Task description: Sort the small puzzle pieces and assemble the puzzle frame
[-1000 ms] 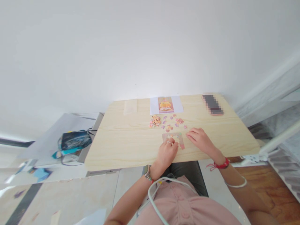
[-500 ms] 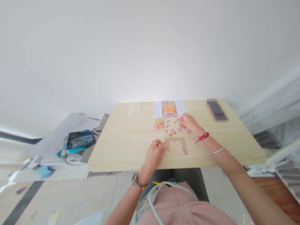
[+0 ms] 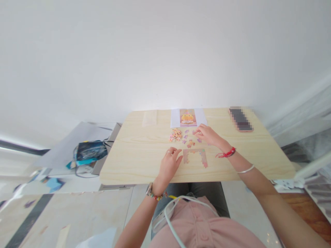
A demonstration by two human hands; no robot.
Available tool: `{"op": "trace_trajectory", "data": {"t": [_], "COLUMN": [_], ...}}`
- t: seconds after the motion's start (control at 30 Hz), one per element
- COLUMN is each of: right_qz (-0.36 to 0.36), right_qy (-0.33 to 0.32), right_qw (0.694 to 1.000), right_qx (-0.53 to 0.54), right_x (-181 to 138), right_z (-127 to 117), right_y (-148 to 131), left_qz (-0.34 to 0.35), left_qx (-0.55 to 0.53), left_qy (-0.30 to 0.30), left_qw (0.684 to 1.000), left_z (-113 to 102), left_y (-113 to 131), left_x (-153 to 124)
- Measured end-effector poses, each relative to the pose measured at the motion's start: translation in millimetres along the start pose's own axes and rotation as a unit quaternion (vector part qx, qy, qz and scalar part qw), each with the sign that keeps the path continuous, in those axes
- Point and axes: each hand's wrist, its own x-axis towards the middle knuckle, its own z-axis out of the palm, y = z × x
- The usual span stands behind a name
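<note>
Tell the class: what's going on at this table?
A person's right hand reaches into scattered puzzle pieces; whether it grips one is too small to tell. The left hand is open beside a partly joined puzzle, which has a far edge and two sides. A heap of pieces and a printed picture lie beyond.

Pretty bright room tbh, just a pale wood-look bench [image 3: 137,151] right up against a plain white wall [image 3: 155,51], with light tile-looking floor [image 3: 103,213] and a dark stripe [image 3: 28,220] off the bench's near left, plus some reddish-brown wood flooring [image 3: 307,205] past its near right corner.
</note>
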Motion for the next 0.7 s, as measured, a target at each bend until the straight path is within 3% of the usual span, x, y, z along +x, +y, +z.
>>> {"op": "trace_trajectory", "data": {"t": [0.1, 0.2, 0.7], "right_qz": [-0.090, -0.119, -0.110], "right_qy": [-0.008, -0.005, -0.007], "right_qw": [0.996, 0.992, 0.988], "right_qx": [-0.005, -0.034, -0.112], "right_x": [-21, -42, -78], "right_z": [-1, 4, 50], "right_y": [-30, -51, -86], "left_qz": [0.016, 0.045, 0.047], "left_qx": [-0.023, -0.035, 0.019], "left_qy": [0.001, -0.013, -0.096], "left_qw": [1.000, 0.998, 0.994], "left_z": [0, 0, -2], "left_y": [5, 12, 9], "left_x": [11, 15, -25]}}
